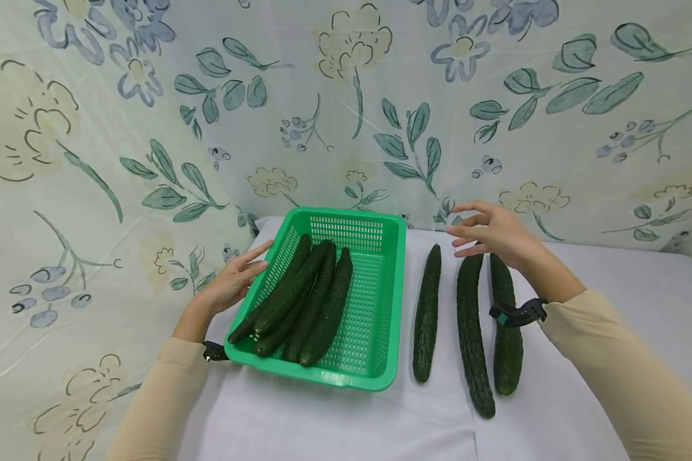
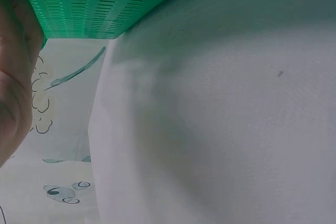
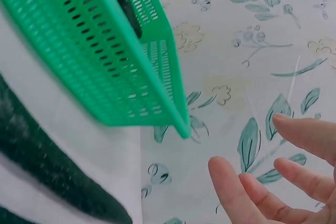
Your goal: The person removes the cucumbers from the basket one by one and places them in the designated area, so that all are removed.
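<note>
A green plastic basket with slotted walls stands at the middle, holding several dark green cucumbers heaped toward its left side. My left hand is against the basket's left wall, fingers extended and fingertips right at the rim. In the left wrist view the slotted green wall rises beside that hand. To the basket's right lie three cucumbers: a slim one, a longer bumpy one and a thicker one. Over the far ends of the right two, my right hand hovers with fingers spread, holding nothing.
A white cloth covers the table. Behind it and along the left hangs a floral curtain, close to the basket's far edge. Dark straps circle both wrists; the right forearm passes over the thicker cucumber.
</note>
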### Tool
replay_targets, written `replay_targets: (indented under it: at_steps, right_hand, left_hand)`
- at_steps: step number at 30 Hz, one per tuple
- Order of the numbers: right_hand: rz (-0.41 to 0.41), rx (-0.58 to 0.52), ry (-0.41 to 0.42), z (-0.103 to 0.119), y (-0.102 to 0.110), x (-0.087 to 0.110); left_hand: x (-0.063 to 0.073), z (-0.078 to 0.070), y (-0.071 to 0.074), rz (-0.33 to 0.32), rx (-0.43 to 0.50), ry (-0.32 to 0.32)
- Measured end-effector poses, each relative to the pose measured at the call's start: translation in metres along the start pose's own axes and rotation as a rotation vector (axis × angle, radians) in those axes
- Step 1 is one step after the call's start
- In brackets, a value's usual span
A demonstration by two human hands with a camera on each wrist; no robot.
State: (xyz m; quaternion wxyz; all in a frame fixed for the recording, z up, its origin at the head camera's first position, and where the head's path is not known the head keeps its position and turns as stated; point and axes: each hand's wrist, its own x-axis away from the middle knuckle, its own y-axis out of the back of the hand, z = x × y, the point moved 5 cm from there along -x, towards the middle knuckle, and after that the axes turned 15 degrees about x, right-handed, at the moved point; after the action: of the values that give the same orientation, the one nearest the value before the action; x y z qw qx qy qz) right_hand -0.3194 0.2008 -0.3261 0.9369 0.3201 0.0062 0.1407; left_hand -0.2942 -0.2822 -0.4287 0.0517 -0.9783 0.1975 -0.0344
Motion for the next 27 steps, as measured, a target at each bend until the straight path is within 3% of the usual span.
replay_targets:
  at_steps: [15,27]
  right_hand:
    - [0.071,-0.149,0.066,0.044,-0.033,-0.022]
    - [0.188,-0.293,0.031,0.065,-0.073,-0.040]
  left_hand:
    - [0.001,0.000,0.000,0.010,0.011,0.002]
    - [0.000,0.001,0.000,0.014,0.013,0.004]
